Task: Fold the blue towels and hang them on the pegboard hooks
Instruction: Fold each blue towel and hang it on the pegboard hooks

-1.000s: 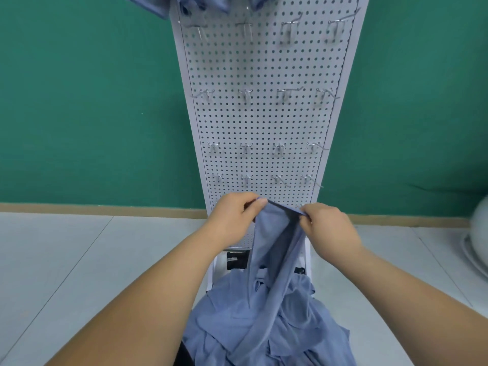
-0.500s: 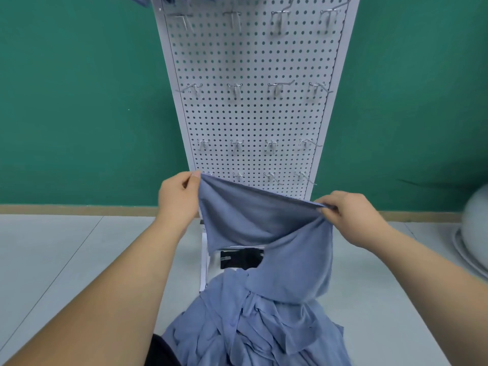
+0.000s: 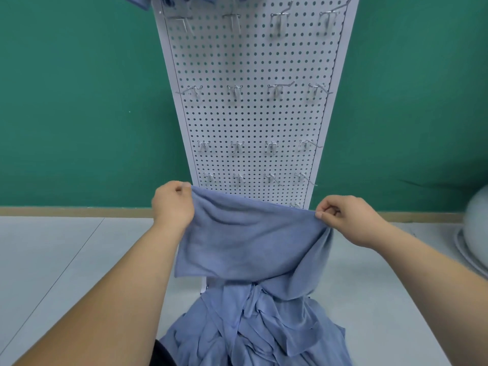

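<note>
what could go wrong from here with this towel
The towel is only pinched at its top corners by the left hand and right hand, so a corner might slip free. Below the right hand it runs down into the pile, so lifting may drag other towels along. The hooks just behind could snag the top edge.

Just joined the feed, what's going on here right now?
A person is holding one blue towel spread out in front of the pegboard. The left hand pinches one top corner and the right hand pinches the other. It is not folded yet, and its lower right part trails into the pile of blue towels below. Some blue cloth hangs at the board's top edge, mostly out of frame. The hooks in view are bare.
</note>
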{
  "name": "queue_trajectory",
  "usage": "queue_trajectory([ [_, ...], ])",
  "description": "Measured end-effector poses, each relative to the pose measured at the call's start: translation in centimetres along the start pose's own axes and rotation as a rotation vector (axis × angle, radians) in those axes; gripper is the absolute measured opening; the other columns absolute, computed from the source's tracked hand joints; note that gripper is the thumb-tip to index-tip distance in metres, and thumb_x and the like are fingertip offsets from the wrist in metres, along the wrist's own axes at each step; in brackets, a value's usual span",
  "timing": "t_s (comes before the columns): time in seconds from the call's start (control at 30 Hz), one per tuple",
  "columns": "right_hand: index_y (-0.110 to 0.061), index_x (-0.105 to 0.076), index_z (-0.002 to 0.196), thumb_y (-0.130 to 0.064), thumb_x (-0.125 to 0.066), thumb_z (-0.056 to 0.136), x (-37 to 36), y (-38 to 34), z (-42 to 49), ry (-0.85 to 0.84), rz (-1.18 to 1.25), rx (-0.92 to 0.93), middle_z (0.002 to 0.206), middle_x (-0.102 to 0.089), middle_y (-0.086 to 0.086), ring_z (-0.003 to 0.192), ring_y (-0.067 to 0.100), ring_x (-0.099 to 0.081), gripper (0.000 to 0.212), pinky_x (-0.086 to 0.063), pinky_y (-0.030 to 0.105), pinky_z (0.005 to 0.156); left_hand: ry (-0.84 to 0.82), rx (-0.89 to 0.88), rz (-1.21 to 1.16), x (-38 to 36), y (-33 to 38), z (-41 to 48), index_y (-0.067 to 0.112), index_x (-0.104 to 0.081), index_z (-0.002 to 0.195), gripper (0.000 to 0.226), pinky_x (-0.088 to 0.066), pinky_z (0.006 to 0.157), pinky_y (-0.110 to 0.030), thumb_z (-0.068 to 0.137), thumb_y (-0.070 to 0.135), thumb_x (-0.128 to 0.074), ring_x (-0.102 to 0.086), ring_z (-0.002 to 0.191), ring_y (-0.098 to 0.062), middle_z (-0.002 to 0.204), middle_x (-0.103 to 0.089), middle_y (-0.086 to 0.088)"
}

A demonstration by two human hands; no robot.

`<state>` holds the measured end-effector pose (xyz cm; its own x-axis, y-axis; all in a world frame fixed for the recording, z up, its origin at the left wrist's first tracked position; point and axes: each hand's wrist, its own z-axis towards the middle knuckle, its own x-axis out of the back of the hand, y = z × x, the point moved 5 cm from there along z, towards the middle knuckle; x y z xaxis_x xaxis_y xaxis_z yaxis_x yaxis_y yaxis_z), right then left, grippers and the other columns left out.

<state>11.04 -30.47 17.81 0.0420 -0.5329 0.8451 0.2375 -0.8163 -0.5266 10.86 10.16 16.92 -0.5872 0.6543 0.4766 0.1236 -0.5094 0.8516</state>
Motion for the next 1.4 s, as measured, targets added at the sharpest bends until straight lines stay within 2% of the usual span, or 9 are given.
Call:
queue_trajectory([
  [0.07, -0.032, -0.068, 0.085, -0.030, -0.070, 0.098, -0.2, -0.5, 0.1, 0.018, 0.084, 0.015, 0.074, -0.070, -0.007, 0.074, 0.017, -0.064, 0.013, -0.053, 0.036, 0.073, -0.257, -0.079, 0.106, -1.8, 0.7, -1.3, 0.023, -0.078, 0.097, 0.017, -0.052, 0.077, -0.030, 0.100, 0.020, -0.062, -0.068, 0.084, -0.023, 0.079, -0.069, 0.008],
  [0.17, -0.030, -0.070, 0.088, -0.030, -0.071, 0.098, -1.1, -2.6, 0.0, -0.006, 0.198, 0.086, 0.074, -0.068, -0.003, 0.067, 0.011, -0.059, 0.010, -0.053, 0.035, 0.072, -0.613, -0.236, 0.114, -4.5, 3.4, -5.8, 0.034, -0.071, 0.123, 0.025, -0.043, 0.058, -0.024, 0.101, 0.024, -0.068, -0.050, 0.057, -0.011, 0.061, -0.053, 0.012],
  [0.3, -0.029, -0.073, 0.090, -0.027, -0.075, 0.097, -2.6, -6.3, -0.5, -0.026, 0.251, 0.208, 0.071, -0.066, -0.016, 0.061, 0.002, -0.054, 0.008, -0.043, 0.015, 0.063, -0.808, -0.360, -0.012, -7.5, 6.9, -10.6, 0.041, -0.066, 0.128, 0.030, -0.044, 0.061, -0.025, 0.103, 0.025, -0.065, -0.047, 0.061, -0.011, 0.066, -0.052, 0.007],
  [0.4, -0.031, -0.073, 0.089, -0.026, -0.077, 0.095, -3.1, -6.9, -0.6, 0.002, 0.238, 0.229, 0.071, -0.066, -0.018, 0.061, 0.002, -0.054, 0.009, -0.041, 0.012, 0.061, -0.789, -0.368, 0.047, -8.2, 7.3, -11.0, 0.030, -0.075, 0.101, 0.011, -0.043, 0.062, -0.025, 0.103, 0.026, -0.064, -0.049, 0.064, -0.010, 0.072, -0.060, 0.001],
  [0.53, -0.031, -0.073, 0.086, -0.031, -0.077, 0.095, -3.3, -5.2, -0.5, -0.082, 0.197, 0.165, 0.073, -0.069, -0.013, 0.063, 0.002, -0.056, 0.010, -0.045, 0.015, 0.062, -0.672, -0.355, 0.119, -7.2, 6.6, -9.4, 0.028, -0.071, 0.087, 0.017, -0.041, 0.063, -0.022, 0.102, 0.024, -0.064, -0.050, 0.061, -0.003, 0.071, -0.065, 0.005],
  [0.73, -0.030, -0.073, 0.084, -0.032, -0.075, 0.096, -2.2, -3.2, -0.3, -0.088, 0.100, 0.090, 0.076, -0.073, -0.009, 0.070, 0.007, -0.063, 0.013, -0.049, 0.023, 0.066, -0.479, -0.307, 0.310, -6.0, 4.7, -7.5, 0.025, -0.068, 0.087, 0.019, -0.055, 0.080, -0.034, 0.101, 0.018, -0.058, -0.064, 0.082, -0.018, 0.079, -0.067, 0.012],
  [0.93, -0.032, -0.072, 0.085, -0.030, -0.076, 0.096, -3.1, -5.9, -0.8, -0.046, 0.152, 0.213, 0.074, -0.071, -0.013, 0.071, 0.005, -0.062, 0.011, -0.049, 0.020, 0.067, -0.748, -0.391, 0.091, -7.7, 6.2, -10.9, 0.037, -0.066, 0.129, 0.029, -0.050, 0.072, -0.026, 0.102, 0.025, -0.066, -0.056, 0.068, -0.008, 0.073, -0.060, 0.006],
  [1.07, -0.032, -0.075, 0.089, -0.032, -0.075, 0.096, -3.8, -7.1, -1.0, -0.087, 0.187, 0.240, 0.080, -0.073, -0.013, 0.073, 0.003, -0.063, 0.008, -0.047, 0.016, 0.067, -0.784, -0.403, 0.052, -8.4, 6.5, -11.6, 0.030, -0.070, 0.103, 0.003, -0.042, 0.060, -0.024, 0.101, 0.028, -0.069, -0.047, 0.059, -0.005, 0.071, -0.058, 0.008],
  [1.4, -0.033, -0.077, 0.085, -0.032, -0.081, 0.092, -1.0, -3.3, -0.3, -0.021, 0.041, 0.045, 0.078, -0.074, -0.019, 0.078, -0.007, -0.066, 0.008, -0.050, 0.018, 0.071, -0.482, -0.252, 0.194, -5.7, 4.7, -7.3, 0.025, -0.070, 0.090, 0.009, -0.040, 0.059, -0.022, 0.099, 0.025, -0.070, -0.054, 0.065, -0.007, 0.068, -0.060, 0.009],
])
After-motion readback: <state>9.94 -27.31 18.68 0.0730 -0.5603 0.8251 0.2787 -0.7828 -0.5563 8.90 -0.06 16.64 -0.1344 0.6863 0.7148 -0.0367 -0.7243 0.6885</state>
